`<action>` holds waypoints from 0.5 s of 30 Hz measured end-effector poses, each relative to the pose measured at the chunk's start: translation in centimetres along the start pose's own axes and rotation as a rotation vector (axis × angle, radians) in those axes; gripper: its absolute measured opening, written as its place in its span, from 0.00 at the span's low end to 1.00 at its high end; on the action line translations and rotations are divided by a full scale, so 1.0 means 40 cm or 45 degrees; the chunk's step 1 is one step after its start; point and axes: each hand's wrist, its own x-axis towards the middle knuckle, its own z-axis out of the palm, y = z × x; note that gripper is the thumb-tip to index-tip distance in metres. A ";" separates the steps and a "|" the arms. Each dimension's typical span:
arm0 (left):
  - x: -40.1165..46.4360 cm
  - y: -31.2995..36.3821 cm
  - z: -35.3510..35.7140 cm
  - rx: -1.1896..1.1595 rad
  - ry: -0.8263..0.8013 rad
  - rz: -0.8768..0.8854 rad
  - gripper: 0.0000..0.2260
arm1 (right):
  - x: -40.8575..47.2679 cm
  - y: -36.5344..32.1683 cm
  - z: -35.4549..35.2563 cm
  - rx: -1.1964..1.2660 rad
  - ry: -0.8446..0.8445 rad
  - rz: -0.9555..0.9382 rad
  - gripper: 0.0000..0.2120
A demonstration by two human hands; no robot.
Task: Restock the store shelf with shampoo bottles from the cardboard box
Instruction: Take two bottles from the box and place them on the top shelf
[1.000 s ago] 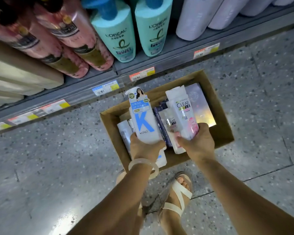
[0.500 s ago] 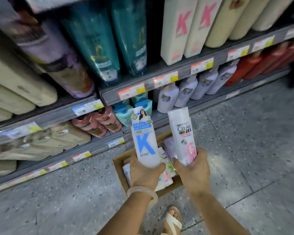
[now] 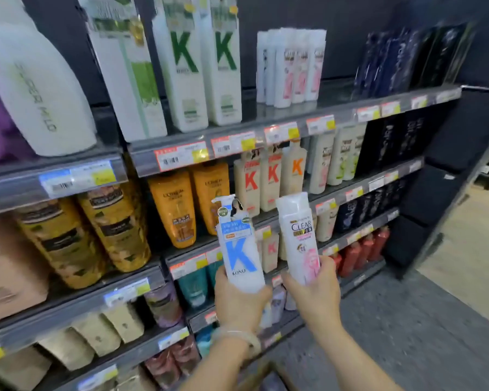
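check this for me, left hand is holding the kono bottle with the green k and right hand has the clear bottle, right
Not quite: the head view shows the K on the Kono bottle in the left hand is blue, not green. The right hand does hold the Clear bottle.

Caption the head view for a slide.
Left hand grips a white blue-K pump bottle, right hand a white pink-label Clear bottle, before stocked grey shelves.

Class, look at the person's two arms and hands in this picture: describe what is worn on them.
Both forearms are bare, with no sleeves in view. The left hand has a pale, translucent bangle round its wrist. The right hand and its wrist carry nothing: no ring, watch or glove shows.
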 end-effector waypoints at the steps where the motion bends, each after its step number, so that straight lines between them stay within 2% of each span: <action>1: 0.007 0.058 -0.003 -0.009 0.002 0.060 0.22 | 0.014 -0.052 -0.014 0.024 0.017 -0.032 0.24; 8: 0.026 0.338 0.001 -0.053 0.047 0.348 0.24 | 0.111 -0.302 -0.100 0.118 0.094 -0.254 0.25; 15: 0.028 0.463 0.095 -0.062 0.207 0.376 0.24 | 0.235 -0.397 -0.174 0.270 -0.039 -0.390 0.27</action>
